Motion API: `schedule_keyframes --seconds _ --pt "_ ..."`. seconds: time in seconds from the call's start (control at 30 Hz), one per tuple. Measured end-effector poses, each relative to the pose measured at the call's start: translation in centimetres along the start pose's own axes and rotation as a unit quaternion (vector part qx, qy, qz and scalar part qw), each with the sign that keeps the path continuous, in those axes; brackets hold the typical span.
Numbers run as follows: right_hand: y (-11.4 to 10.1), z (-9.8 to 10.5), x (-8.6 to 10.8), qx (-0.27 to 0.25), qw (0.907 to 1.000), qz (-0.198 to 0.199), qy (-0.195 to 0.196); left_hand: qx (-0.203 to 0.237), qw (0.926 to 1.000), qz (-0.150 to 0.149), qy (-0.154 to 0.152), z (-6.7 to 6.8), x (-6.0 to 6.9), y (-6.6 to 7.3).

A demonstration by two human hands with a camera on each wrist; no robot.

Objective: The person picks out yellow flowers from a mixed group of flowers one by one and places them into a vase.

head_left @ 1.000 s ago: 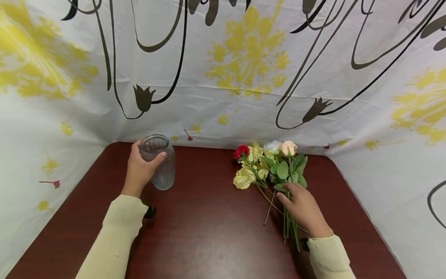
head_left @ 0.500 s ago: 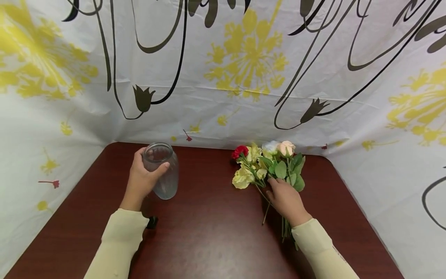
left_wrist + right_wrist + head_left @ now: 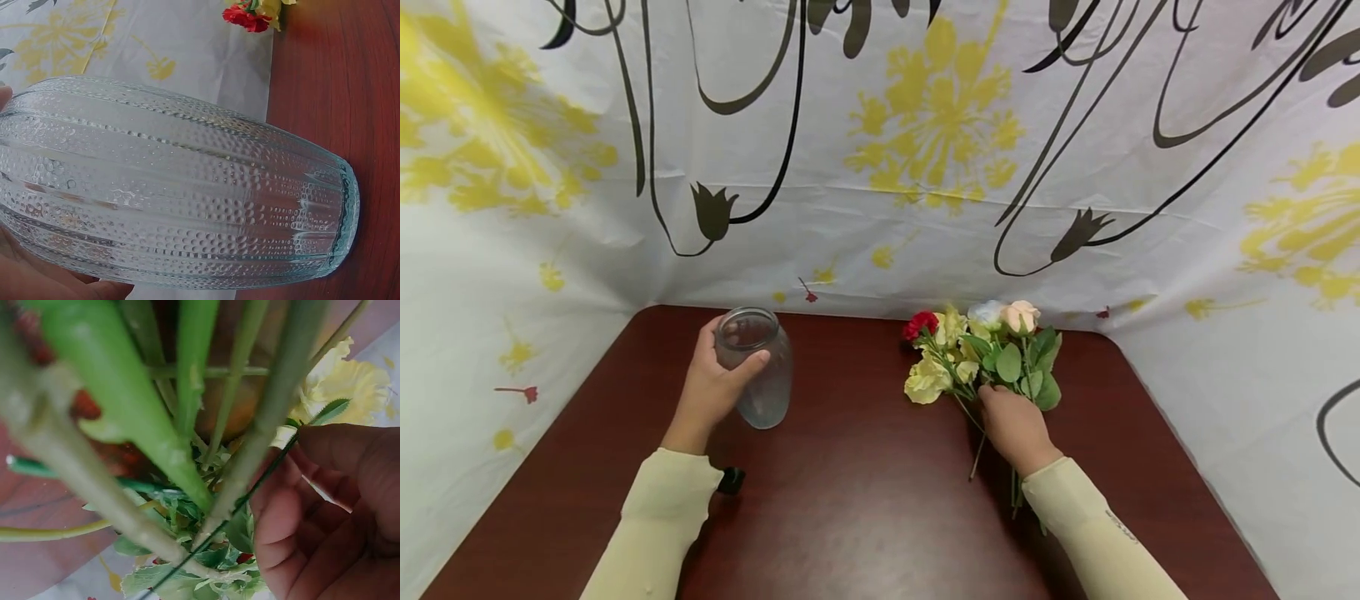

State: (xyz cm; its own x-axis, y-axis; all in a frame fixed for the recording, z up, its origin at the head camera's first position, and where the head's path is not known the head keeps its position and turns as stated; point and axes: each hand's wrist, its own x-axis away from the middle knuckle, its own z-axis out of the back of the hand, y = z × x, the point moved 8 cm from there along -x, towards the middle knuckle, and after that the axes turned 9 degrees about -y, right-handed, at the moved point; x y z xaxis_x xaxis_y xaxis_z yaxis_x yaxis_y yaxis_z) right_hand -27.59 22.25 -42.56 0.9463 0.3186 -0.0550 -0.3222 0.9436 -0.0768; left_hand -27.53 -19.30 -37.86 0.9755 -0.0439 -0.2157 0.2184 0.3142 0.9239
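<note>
My left hand (image 3: 711,385) grips a clear ribbed glass vase (image 3: 769,385) near its mouth, thumb on the near side. In the left wrist view the vase's dimpled wall (image 3: 187,200) fills most of the picture; whether its base touches the table cannot be told. On the right lies a bunch of artificial flowers: a red bloom (image 3: 920,325), yellow blooms (image 3: 927,381), a pale one (image 3: 987,313) and a peach rose (image 3: 1020,317). My right hand (image 3: 1017,425) is over their stems. Its thumb and finger pinch a thin dark green stem (image 3: 265,475), beside several thicker stems (image 3: 112,381).
The dark red-brown table (image 3: 865,467) spreads between the two hands. A white cloth (image 3: 850,233) with yellow and black plant prints hangs behind it and at both sides. The flower heads lie near the table's back edge.
My right hand has moved left and forward over the stems, and its fingers now pinch one. The vase has come slightly nearer and to the right in my left hand.
</note>
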Motion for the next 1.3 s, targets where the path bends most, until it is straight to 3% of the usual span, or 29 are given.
schedule_keyframes --seconds 0.27,0.53,0.77,1.17,1.3 --pt "-0.4 0.2 -0.1 -0.018 0.9993 0.015 -0.028 0.003 0.9999 0.007 0.007 -0.1 -0.1 0.0" --pt "-0.6 0.0 -0.4 -0.027 0.9990 0.017 -0.031 0.005 0.9999 -0.007 0.013 -0.1 1.2 3.6" --pt "-0.4 -0.1 0.1 -0.028 0.9990 0.024 -0.026 0.004 0.9997 -0.015 0.020 -0.4 1.8 4.4" --pt "0.0 0.2 0.5 -0.044 0.9986 0.003 -0.029 0.012 0.9995 -0.015 0.027 -0.5 1.7 4.2" --pt "0.0 0.6 0.5 -0.062 0.9979 -0.001 -0.019 0.018 0.9993 -0.007 0.032 -0.3 1.3 2.8"
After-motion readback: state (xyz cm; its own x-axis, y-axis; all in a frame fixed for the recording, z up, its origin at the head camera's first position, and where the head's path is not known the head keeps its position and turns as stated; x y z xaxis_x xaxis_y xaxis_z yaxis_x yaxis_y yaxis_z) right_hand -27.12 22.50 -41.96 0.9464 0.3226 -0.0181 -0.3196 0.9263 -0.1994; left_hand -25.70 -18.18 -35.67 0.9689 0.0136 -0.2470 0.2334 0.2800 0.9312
